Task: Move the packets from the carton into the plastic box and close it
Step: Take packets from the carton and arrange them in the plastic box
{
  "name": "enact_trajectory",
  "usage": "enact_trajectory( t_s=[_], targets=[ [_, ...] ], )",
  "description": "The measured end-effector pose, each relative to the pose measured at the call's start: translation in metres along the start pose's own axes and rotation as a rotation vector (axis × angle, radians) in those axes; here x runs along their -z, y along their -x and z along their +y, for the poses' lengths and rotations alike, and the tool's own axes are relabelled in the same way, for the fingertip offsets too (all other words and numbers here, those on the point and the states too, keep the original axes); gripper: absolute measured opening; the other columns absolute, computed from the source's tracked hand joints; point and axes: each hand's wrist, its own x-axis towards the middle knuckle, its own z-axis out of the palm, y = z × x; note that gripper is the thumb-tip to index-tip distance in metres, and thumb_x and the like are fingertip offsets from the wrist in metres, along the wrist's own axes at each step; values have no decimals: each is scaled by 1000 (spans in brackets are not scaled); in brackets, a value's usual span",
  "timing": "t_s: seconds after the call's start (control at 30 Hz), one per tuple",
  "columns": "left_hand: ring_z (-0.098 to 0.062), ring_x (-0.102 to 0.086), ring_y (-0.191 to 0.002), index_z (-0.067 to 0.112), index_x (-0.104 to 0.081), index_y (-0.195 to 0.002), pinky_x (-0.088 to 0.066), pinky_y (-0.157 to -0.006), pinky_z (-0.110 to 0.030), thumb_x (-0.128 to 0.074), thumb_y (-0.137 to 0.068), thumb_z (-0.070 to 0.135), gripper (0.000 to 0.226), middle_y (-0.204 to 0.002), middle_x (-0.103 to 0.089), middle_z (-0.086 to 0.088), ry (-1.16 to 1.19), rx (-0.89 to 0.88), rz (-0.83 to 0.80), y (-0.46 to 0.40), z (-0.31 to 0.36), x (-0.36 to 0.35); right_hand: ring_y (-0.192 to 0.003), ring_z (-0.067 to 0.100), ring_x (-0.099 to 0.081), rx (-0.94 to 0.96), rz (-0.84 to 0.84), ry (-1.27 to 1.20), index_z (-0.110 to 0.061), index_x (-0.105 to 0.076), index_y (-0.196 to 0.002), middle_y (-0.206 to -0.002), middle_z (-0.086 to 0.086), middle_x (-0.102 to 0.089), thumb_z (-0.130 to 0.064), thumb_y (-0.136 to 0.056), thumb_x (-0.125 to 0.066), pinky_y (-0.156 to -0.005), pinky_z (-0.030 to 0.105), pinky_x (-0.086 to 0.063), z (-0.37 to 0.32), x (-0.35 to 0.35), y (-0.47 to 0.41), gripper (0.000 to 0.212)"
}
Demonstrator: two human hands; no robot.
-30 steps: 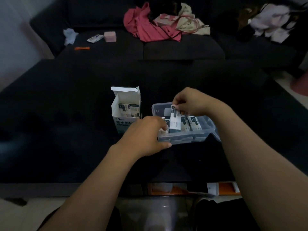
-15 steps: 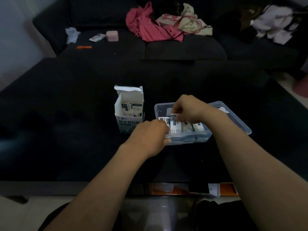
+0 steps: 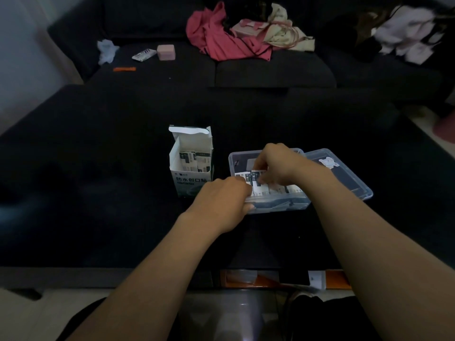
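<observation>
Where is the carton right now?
In the head view the carton stands upright with its top flap open on the dark table, left of centre, just left of the plastic box and beyond the left hand.

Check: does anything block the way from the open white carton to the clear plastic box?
Nothing visible does. The white carton stands open-topped beside the clear plastic box, whose lid lies open to the far right; only bare dark table shows in the gap between them.
</observation>
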Motion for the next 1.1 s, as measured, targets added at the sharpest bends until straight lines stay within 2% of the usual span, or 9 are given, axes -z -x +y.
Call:
enact_trajectory(
  t_s=[0.13,0.23,0.3,0.4,0.57,0.8,0.97,1.03,1.1],
  targets=[
    [-27,-63,-105,25,-64,-121,-39,-73,-33,-59,-98,43,30,-124,-61,0,-7,6,-17,-1,1,2,-105,20,-61,-8,23,2,-16,-72,-117,-121,3,-65,-18,-82,-80,-80,29,-46,2,0,0,36],
    [-27,-63,-107,26,-63,-125,-39,-73,-33,-61,-97,46,35,-129,-58,2,-19,-1,-19,-2,1,1,-93,19,-64,-27,60,-16,-14,-64,-128,-129,6,-62,-12,-81,-81,-78,29,-53,4,5,1,51],
    [-26,-63,-108,26,-61,-130,-41,-75,-34,-61,-97,47,39,-133,-55,3,-19,-5,-18,-2,2,0,-97,21,-66,-55,70,16,-15,-61,-131,-130,6,-61,-9,-78,-83,-84,34,-57,8,7,0,58],
    [-26,-61,-114,30,-56,-138,-49,-85,-37,-61,-97,46,44,-141,-50,4,9,-31,-45,-4,2,-1,-110,24,-63,-93,69,88,-18,-63,-128,-126,3,-63,-10,-70,-88,-94,41,-54,16,5,-2,64],
    [-25,-60,-117,29,-63,-131,-51,-89,-38,-59,-98,47,38,-144,-49,6,19,-53,-56,-5,0,-2,-106,25,-65,-108,57,149,-22,-68,-116,-118,3,-67,-13,-65,-91,-92,45,-55,23,4,-3,57],
    [-23,-59,-118,27,-63,-131,-50,-91,-37,-59,-98,47,39,-145,-50,7,20,-49,-45,-6,0,-3,-103,23,-64,-111,62,134,-24,-68,-104,-115,2,-65,-12,-64,-91,-90,42,-56,28,3,-4,48],
    [-20,-56,-126,31,-55,-141,-49,-99,-38,-62,-95,49,49,-149,-47,10,75,-64,-6,-4,-1,-3,-102,20,-65,-109,72,113,-22,-67,-111,-117,0,-65,-12,-68,-89,-85,35,-56,28,9,-4,50],
    [-15,-57,-124,30,-57,-138,-50,-100,-39,-64,-93,54,52,-145,-52,11,154,-77,74,-2,-3,2,-103,17,-65,-61,126,93,-23,-69,-112,-115,-2,-67,-14,-74,-86,-86,32,-54,24,18,1,43],
    [-9,-60,-114,27,-64,-128,-52,-95,-34,-63,-92,55,46,-129,-63,10,314,-81,246,0,-4,13,-100,9,-66,61,225,-19,-24,-72,-107,-107,-6,-70,-18,-82,-80,-84,26,-53,12,28,9,26]
  ],
)
